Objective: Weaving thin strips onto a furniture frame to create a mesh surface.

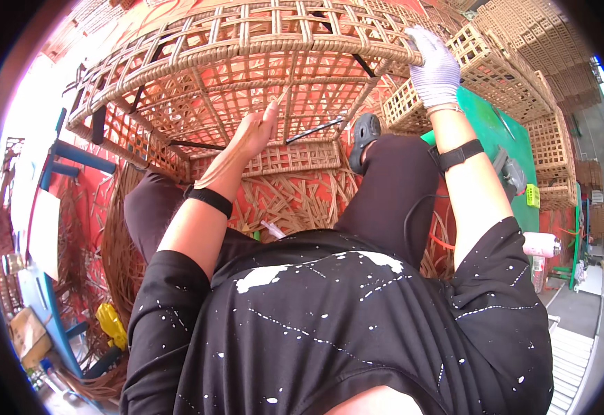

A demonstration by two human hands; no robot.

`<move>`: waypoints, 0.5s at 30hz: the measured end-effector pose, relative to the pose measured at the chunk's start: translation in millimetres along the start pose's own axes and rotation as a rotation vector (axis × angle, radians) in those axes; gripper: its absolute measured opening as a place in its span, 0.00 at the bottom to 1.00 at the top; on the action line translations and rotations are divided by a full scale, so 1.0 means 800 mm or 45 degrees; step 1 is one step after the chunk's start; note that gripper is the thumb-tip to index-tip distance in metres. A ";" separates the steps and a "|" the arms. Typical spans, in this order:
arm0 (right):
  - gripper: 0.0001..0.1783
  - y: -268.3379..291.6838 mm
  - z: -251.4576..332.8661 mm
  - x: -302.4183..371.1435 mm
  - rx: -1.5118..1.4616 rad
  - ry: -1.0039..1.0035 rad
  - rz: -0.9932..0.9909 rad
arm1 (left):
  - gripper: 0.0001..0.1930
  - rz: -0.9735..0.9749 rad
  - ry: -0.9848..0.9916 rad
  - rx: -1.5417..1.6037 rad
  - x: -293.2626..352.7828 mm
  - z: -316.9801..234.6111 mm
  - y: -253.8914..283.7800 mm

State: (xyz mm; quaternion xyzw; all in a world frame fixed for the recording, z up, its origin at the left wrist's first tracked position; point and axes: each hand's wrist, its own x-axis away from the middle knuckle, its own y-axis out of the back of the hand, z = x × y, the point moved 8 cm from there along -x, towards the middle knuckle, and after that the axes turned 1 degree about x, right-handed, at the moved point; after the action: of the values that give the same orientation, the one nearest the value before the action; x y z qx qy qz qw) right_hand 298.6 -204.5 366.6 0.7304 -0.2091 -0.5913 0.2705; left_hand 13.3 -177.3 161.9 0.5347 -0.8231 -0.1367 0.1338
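Note:
A large, open-weave wicker basket (240, 48) with a tan rim and black inner bars stands tilted in front of me. My right hand (435, 69), in a pale knitted glove, grips the basket's rim at its right corner. Bare and closed, my left hand (255, 133) is over the basket's opening with a thin tan wicker strip (213, 173) pinched in it. One end of that strip points up past the thumb, and the rest trails back along my forearm. My left fingers are partly hidden behind the hand.
Cut wicker scraps (295, 204) litter the red floor between my legs. A green table (485, 128) with tools stands at right, beside stacked woven baskets (502, 76). At left are a blue metal frame (56, 304), a yellow object (112, 325) and coiled strips (123, 235).

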 end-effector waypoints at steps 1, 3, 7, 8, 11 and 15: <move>0.16 0.001 0.001 0.000 0.005 0.004 -0.009 | 0.33 0.010 0.002 0.005 0.001 0.000 -0.001; 0.21 0.004 0.002 0.003 -0.033 -0.001 -0.014 | 0.33 -0.048 0.024 -0.062 0.006 0.000 0.003; 0.22 0.016 0.011 0.012 -0.009 0.022 0.008 | 0.32 -0.058 -0.056 0.078 0.018 -0.006 0.000; 0.22 0.020 0.014 0.014 0.008 0.033 0.026 | 0.32 -0.056 -0.058 0.108 0.020 -0.005 0.001; 0.18 0.029 0.021 0.016 0.033 0.039 0.055 | 0.32 -0.053 -0.049 0.137 0.023 -0.003 0.005; 0.16 0.037 0.027 0.019 0.037 -0.002 0.091 | 0.32 -0.030 -0.027 0.096 0.025 -0.001 0.009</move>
State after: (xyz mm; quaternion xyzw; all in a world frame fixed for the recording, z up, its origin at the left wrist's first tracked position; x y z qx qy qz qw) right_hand 281.1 -239.9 371.3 0.7257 -0.2438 -0.5789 0.2807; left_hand -0.5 -192.4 166.6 0.5474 -0.8227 -0.1129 0.1034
